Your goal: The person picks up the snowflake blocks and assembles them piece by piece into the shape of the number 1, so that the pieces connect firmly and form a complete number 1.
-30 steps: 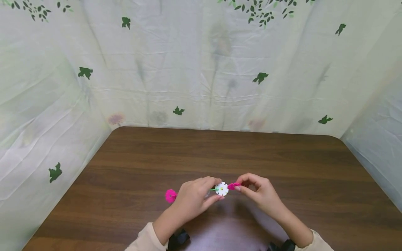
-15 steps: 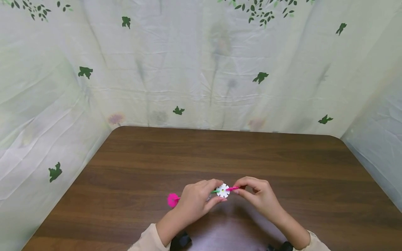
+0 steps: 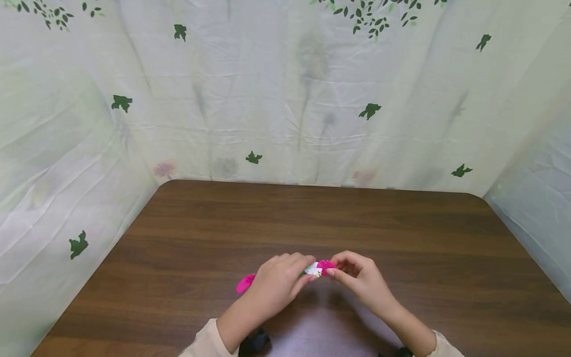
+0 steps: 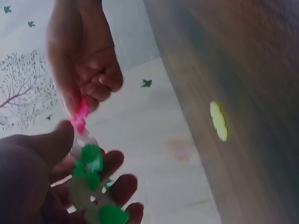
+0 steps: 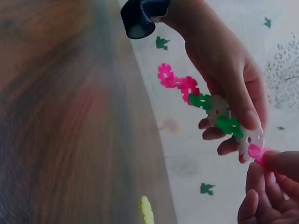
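A chain of flower-shaped interlocking discs stretches through my left hand (image 3: 278, 277). Its thumb and fingers grip the chain near a white disc (image 3: 314, 269). Past that hand, the far end shows a pink disc (image 3: 246, 283). The right wrist view reveals more of the chain: a pink disc (image 5: 189, 87), a green disc (image 5: 200, 101), a second white disc (image 5: 217, 109) and a second green disc (image 5: 229, 125). Between thumb and fingertips, my right hand (image 3: 363, 280) pinches another pink disc (image 3: 326, 267) against the white disc's rim. Whether their slots are joined cannot be told.
Both hands are above a brown wooden table (image 3: 214, 218). A yellow scalloped piece (image 4: 218, 121) appears over the tabletop in both wrist views. Pale cloth (image 3: 285, 89) with green leaf and bird prints hangs behind the table and at its sides.
The right hand has shifted slightly left, and its pink disc has turned from edge-on to face-on, now overlapping the white disc. The white disc has tilted. The left hand keeps its grip.
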Demonstrator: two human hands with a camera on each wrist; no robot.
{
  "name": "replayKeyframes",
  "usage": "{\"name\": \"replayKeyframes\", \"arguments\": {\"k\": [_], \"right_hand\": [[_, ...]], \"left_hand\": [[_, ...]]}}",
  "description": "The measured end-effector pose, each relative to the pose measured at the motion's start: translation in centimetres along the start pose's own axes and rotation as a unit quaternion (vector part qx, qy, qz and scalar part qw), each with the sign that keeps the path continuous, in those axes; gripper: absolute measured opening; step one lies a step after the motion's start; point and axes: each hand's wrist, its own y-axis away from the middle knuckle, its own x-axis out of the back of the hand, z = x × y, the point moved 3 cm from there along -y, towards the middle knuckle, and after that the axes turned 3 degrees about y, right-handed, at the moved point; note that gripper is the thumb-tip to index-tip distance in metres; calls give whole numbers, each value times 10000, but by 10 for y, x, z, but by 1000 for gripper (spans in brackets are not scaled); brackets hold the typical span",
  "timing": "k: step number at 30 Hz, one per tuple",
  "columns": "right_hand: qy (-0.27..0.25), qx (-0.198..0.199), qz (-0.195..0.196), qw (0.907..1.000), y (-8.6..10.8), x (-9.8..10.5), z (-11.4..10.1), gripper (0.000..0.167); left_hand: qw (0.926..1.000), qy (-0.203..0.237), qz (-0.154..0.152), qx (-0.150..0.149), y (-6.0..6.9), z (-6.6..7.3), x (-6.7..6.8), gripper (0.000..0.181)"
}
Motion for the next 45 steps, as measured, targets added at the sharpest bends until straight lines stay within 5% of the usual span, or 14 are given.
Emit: {"name": "replayKeyframes", "arguments": {"k": [3,7,12,16,21,29,34,39,45], "right_hand": [[-560,-535,-69,9970,1,-3,1,11],[-1003,-1035,-132,9895,2,-6,1,18],[-1189,-955,-312,9878,2,-9,0,19],[-745,-357,-356,9960,-1,-7,7,22],[613,294,-242,9974,-4,-3,28,39],[2146,6,-921,9723,-3,-5,59,57],[2917,73,-1492,9448,1,-10,65,59],[3256,235,-1548,9324,3,-14,62,43],[3065,182,-1186,9443,3,-14,62,30]], "left_hand": [[10000,-24,31,-43,0,3,-1,35],[9979,-278,478,-348,2,6,-4,44],[9923,-363,1011,-624,3,4,-5,40],[9906,-384,1170,-597,2,-3,-2,35],[9901,-389,1319,-289,2,-20,7,36],[9890,-449,1412,26,2,-40,16,37],[9884,-560,1405,155,2,-46,16,41],[9898,-518,1308,217,3,-47,15,42],[9905,-469,1288,111,3,-46,13,41]]}}
